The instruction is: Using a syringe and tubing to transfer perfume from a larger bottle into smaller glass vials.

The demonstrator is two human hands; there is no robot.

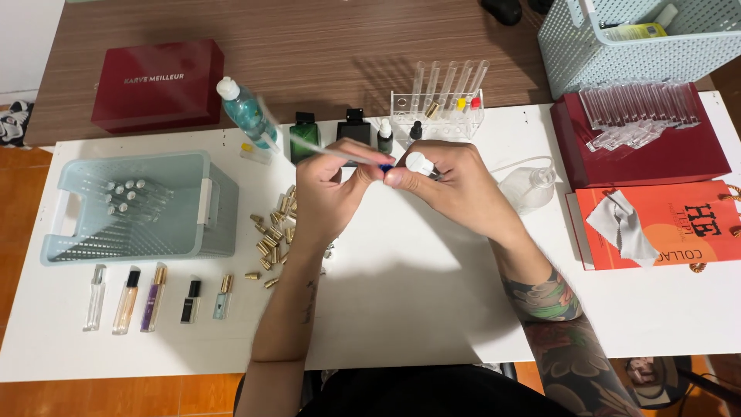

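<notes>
A small blue vial (385, 167) sits pinched between the fingertips of both hands above the white table (401, 293), mostly hidden by them. The left hand (330, 193) has its fingers closed on a thin clear pipette (309, 145), blurred, which slants up and away to the left from the fingertips. The right hand (455, 189) is curled shut around a small bottle with a white cap (419, 163), the cap just right of the vial.

Just beyond the fingers stand a green square bottle (303, 137), a black square bottle (354, 127) and two small dropper bottles (385, 136), with a clear rack of test tubes (444, 96) behind. Left of the left wrist lies a scatter of gold caps (272, 235). Farther left is a pale blue basket (139, 205) holding vials, a row of slim spray bottles (158, 297) in front of it, and a dark red box (158, 83) with white lettering beyond. Well right of the right hand lie a red box (656, 154) bearing clear tubes and an orange paper bag (679, 224) with dark lettering.
</notes>
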